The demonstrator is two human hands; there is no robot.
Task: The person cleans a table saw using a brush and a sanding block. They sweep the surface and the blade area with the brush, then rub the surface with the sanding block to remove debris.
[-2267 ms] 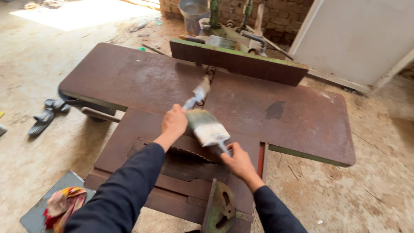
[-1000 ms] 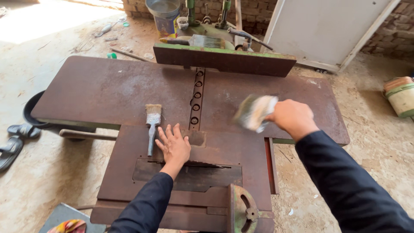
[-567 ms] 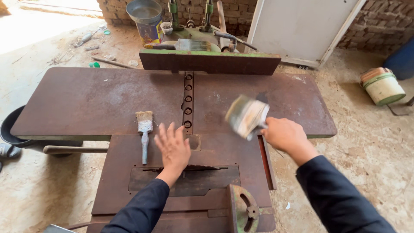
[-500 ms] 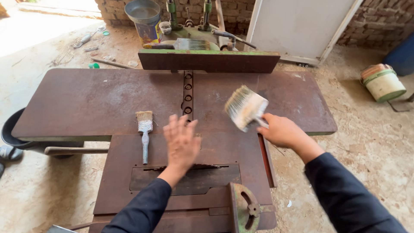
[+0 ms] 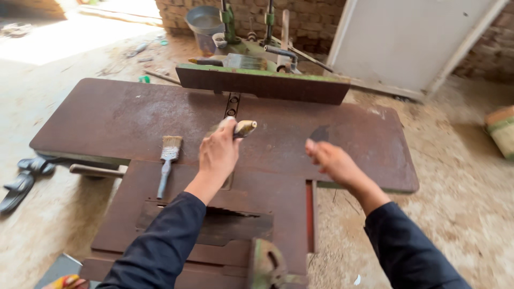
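L hand point(image 5: 218, 154) grips a wide pale-bristled paintbrush point(image 5: 242, 128) over the rusty brown steel counter point(image 5: 107, 120), by its slot. R hand point(image 5: 331, 159) empty, fingers loose. Risk: blurry, loose-looking grip, so brush could slip w/ a fast swing & hit the small wood-handled brush point(image 5: 167, 160).

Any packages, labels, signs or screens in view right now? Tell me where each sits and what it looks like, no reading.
No labels, signs or screens show.
Sack or bag: on the floor at the far right edge, cut off by the frame, tan with a green band; kind unclear.
Metal bucket: on the floor behind the machine table, by the brick wall, round, grey.
Small cup: beside the bucket, pale.
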